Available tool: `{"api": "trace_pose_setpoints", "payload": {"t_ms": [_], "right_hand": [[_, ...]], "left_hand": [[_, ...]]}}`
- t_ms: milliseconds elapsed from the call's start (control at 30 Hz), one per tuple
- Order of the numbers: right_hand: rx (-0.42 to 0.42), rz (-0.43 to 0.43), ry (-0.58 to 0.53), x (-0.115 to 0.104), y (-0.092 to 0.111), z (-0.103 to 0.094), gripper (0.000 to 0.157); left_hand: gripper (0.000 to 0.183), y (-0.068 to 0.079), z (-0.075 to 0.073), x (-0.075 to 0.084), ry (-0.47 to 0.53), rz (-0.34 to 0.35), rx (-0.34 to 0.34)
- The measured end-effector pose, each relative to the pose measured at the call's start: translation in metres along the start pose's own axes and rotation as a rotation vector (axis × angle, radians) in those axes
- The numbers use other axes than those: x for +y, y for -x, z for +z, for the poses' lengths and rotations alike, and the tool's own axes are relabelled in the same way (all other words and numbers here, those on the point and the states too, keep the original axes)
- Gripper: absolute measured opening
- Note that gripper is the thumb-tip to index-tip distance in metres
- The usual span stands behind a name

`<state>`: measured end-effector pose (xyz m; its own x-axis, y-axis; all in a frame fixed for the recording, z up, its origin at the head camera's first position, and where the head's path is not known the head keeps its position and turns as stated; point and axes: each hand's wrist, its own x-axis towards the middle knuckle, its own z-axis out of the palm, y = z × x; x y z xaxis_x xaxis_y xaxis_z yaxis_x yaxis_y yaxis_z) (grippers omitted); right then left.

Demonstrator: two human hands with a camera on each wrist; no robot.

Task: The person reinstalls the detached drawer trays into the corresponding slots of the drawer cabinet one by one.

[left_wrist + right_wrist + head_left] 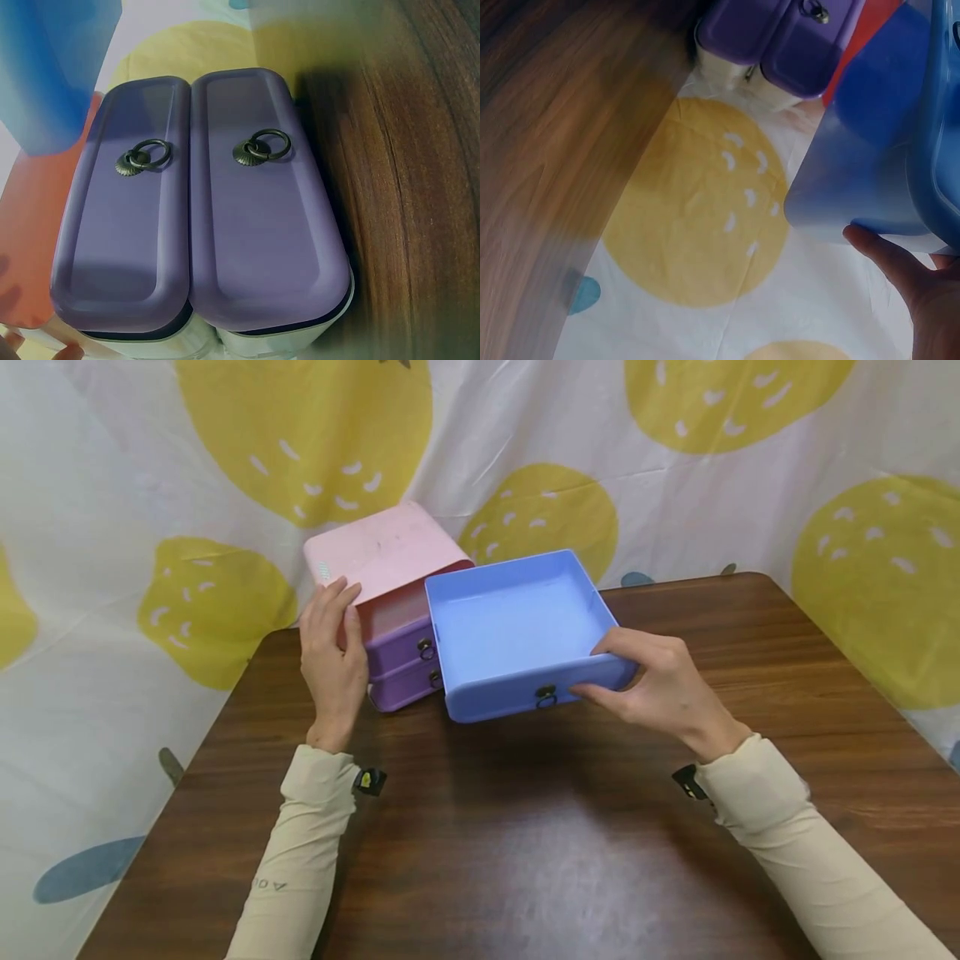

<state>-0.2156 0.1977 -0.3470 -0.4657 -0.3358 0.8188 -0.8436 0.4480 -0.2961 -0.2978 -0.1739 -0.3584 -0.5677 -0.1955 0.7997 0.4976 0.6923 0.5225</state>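
Note:
A blue drawer (pixel 525 618) with a small ring pull is held above the table by my right hand (pixel 663 689), which grips its right front corner between thumb and fingers. The drawer's inside looks bare. My left hand (pixel 333 643) rests on the left front edge of a pink drawer cabinet (pixel 386 547), fingers fairly straight. Two purple drawers (pixel 255 210) with metal ring pulls sit in the cabinet's lower part, below an open top slot. In the right wrist view the thumb (pixel 889 255) presses on the blue drawer (pixel 862 172).
The cabinet stands at the left back of a brown wooden table (pixel 510 860). Close behind the table hangs a white curtain (pixel 525 427) printed with yellow fruit. Its cloth also borders the table's left and right sides.

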Motion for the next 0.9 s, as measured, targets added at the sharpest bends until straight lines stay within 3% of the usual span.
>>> {"api": "trace_pose_setpoints", "payload": {"t_ms": [900], "right_hand": [[-0.057, 0.018, -0.043, -0.004, -0.007, 0.027, 0.033]], "left_hand": [[0.029, -0.001, 0.000, -0.004, -0.004, -0.003, -0.006]]}}
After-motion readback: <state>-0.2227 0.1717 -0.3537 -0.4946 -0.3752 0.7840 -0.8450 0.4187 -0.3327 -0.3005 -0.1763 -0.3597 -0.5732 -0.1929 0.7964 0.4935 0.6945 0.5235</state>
